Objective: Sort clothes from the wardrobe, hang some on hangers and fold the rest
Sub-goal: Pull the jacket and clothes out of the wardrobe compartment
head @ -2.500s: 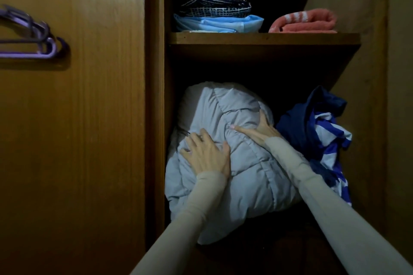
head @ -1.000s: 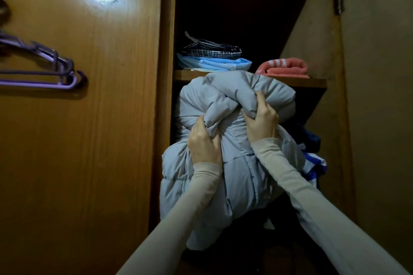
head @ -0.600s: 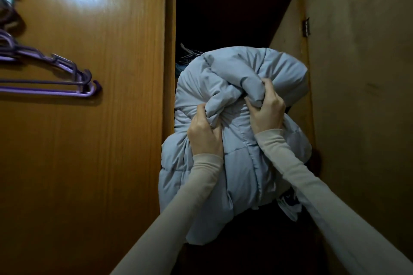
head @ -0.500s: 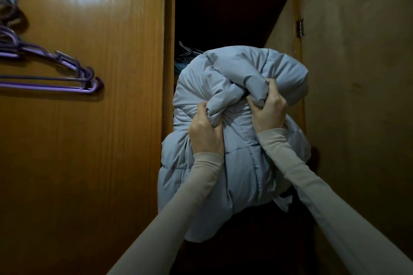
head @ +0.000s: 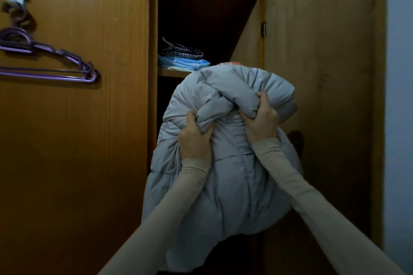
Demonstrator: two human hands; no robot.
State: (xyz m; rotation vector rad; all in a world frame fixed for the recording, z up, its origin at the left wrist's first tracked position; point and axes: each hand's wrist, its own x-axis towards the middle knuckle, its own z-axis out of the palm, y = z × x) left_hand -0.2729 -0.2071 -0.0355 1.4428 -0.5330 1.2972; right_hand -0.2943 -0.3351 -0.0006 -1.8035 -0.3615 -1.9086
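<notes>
A bulky grey padded jacket (head: pixel 232 185) hangs bunched in the air in front of the open wardrobe. My left hand (head: pixel 195 139) grips a fold of it near the top left. My right hand (head: pixel 261 119) grips another fold at the top right. Both arms wear beige sleeves. Purple hangers (head: pixel 51 62) hang on the closed wooden door at the left. On the wardrobe shelf (head: pixel 171 72) lies a pile of folded clothes (head: pixel 182 59), light blue below and dark checked on top. A strip of pink cloth (head: pixel 230 63) peeks over the jacket.
The closed wardrobe door (head: pixel 89 140) fills the left. The opened door (head: pixel 321 96) stands at the right, with a pale wall (head: pixel 400 118) beyond it. The lower wardrobe compartment is dark and mostly hidden behind the jacket.
Both hands went from resting on the jacket in the lower compartment to gripping it. The jacket has come up and out of the wardrobe, and now sits a little to the right.
</notes>
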